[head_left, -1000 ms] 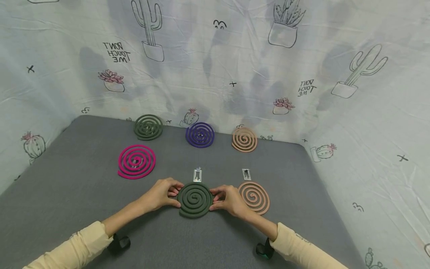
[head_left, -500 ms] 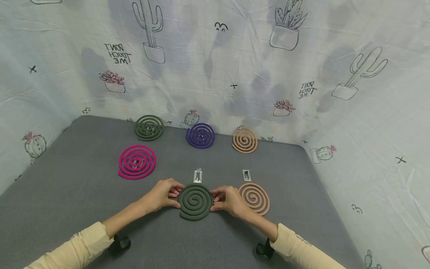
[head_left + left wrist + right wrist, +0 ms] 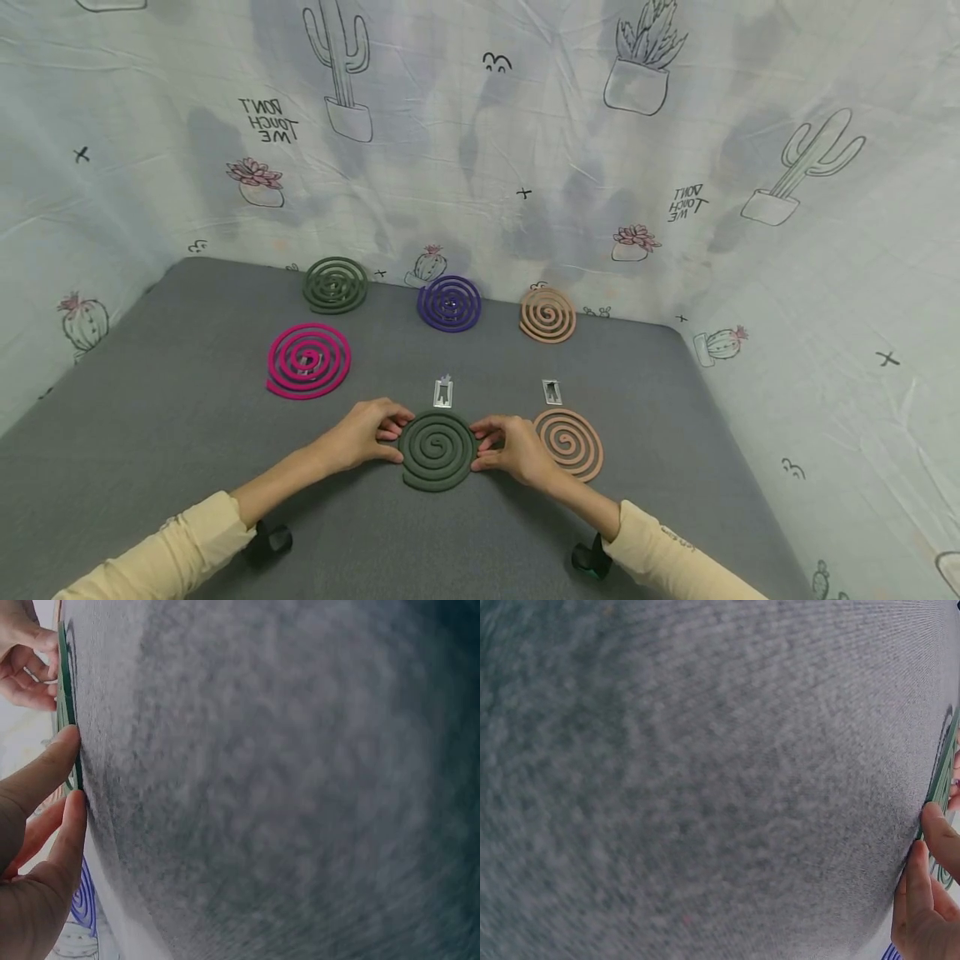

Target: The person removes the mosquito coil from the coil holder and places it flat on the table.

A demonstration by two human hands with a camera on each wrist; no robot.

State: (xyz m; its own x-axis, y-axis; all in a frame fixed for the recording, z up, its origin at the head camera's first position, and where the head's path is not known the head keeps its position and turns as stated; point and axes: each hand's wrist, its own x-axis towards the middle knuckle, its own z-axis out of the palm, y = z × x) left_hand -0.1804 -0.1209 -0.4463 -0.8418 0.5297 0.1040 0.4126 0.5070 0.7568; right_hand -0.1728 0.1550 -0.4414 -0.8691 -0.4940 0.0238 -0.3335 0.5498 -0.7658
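A dark green mosquito coil (image 3: 438,451), its rings packed close together, lies flat near the middle of the grey table in the head view. My left hand (image 3: 369,435) holds its left edge with thumb and fingertips, and my right hand (image 3: 510,447) holds the right edge the same way. From the left wrist, the coil (image 3: 66,682) shows edge-on as a thin green strip, close over the cloth. Two small silver metal stands (image 3: 443,392) lie just beyond it. Behind my right hand is a tan coil (image 3: 572,440), partly covered by that hand.
Farther back lie a pink coil (image 3: 309,361), another green coil (image 3: 335,285), a purple coil (image 3: 449,303) and a second tan coil (image 3: 548,315). Pale curtains (image 3: 420,167) with cactus drawings enclose the grey table (image 3: 187,375) at the back and sides.
The head view has shifted very slightly. Both hands keep the same hold on the green coil, which stays in place.
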